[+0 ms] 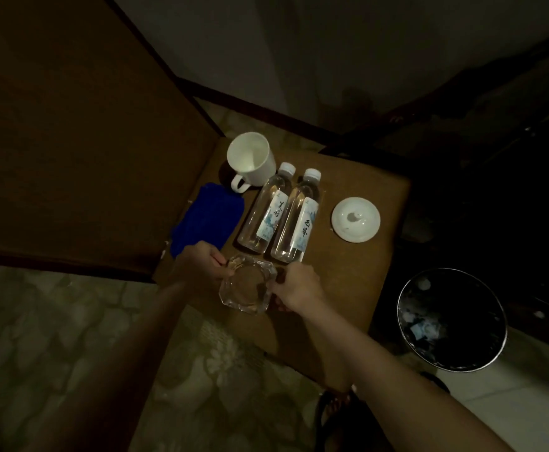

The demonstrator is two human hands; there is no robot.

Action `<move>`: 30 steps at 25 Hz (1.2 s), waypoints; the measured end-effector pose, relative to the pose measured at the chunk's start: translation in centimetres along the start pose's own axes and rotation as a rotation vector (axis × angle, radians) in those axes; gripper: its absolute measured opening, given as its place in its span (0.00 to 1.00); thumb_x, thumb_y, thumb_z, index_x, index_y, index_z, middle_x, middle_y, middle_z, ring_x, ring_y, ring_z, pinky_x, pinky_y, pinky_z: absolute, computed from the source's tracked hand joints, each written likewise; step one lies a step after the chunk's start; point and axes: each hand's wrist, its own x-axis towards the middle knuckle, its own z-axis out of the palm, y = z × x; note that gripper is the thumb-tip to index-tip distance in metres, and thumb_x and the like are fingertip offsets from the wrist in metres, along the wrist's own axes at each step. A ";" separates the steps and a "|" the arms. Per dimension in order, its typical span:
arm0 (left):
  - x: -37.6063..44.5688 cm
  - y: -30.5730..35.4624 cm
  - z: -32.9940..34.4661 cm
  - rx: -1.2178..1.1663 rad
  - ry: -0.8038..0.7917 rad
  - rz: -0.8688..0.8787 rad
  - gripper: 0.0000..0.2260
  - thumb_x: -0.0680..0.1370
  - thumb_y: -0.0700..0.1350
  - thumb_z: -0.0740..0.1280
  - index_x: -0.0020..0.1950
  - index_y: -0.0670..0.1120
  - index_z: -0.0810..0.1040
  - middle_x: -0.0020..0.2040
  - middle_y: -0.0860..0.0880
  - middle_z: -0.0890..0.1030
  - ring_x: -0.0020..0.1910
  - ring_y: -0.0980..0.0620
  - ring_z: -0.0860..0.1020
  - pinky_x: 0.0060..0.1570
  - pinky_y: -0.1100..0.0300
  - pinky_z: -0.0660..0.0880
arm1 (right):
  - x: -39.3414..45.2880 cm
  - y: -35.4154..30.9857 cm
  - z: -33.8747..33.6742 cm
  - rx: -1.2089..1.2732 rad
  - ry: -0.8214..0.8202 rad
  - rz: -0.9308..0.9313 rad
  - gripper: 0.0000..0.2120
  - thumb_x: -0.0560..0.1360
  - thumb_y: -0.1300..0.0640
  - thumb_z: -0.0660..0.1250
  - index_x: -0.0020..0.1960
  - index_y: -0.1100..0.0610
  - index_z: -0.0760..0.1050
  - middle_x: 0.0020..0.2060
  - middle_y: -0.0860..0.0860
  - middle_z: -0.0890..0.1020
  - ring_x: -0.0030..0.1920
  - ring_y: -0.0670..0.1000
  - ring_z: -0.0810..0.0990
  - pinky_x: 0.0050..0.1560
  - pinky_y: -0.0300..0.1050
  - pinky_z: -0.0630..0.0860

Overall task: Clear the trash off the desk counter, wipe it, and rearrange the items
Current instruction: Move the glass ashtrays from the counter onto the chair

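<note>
A clear glass ashtray (pixel 248 288) sits near the front of the small brown counter (pixel 358 275). My left hand (pixel 203 261) grips its left rim and my right hand (pixel 297 288) grips its right rim. Just behind it two clear water bottles (pixel 265 212) (pixel 296 220) stand side by side with white caps. A white mug (pixel 250 161) stands at the back left with its handle toward me. A blue cloth (pixel 206 216) lies at the counter's left edge. A white lid (pixel 355 219) lies on the right.
A round bin (pixel 452 321) with a dark liner and scraps inside stands on the floor to the right of the counter. A large brown upholstered panel (pixel 71 141) borders the counter on the left. Patterned carpet (pixel 54 337) lies below.
</note>
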 end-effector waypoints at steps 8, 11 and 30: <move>-8.4 11.5 -8.7 0.286 -0.063 0.174 0.12 0.70 0.50 0.75 0.50 0.50 0.79 0.44 0.54 0.81 0.46 0.54 0.79 0.49 0.57 0.77 | -11.3 -7.7 -12.0 -0.511 0.127 -0.251 0.12 0.76 0.52 0.65 0.56 0.58 0.73 0.53 0.56 0.80 0.52 0.56 0.79 0.45 0.46 0.72; -12.3 16.6 -12.7 0.306 -0.036 0.270 0.15 0.68 0.52 0.77 0.51 0.52 0.78 0.47 0.54 0.81 0.48 0.54 0.79 0.51 0.54 0.78 | -16.6 -10.6 -16.8 -0.551 0.182 -0.284 0.10 0.76 0.55 0.65 0.55 0.58 0.73 0.51 0.54 0.79 0.48 0.54 0.77 0.47 0.46 0.73; -36.3 42.6 -31.9 0.507 -0.003 0.820 0.19 0.70 0.53 0.76 0.57 0.51 0.77 0.47 0.55 0.79 0.48 0.55 0.78 0.51 0.57 0.77 | -46.6 -18.3 -41.2 -0.709 0.489 -0.290 0.19 0.70 0.45 0.71 0.55 0.53 0.74 0.53 0.52 0.80 0.54 0.56 0.78 0.45 0.46 0.72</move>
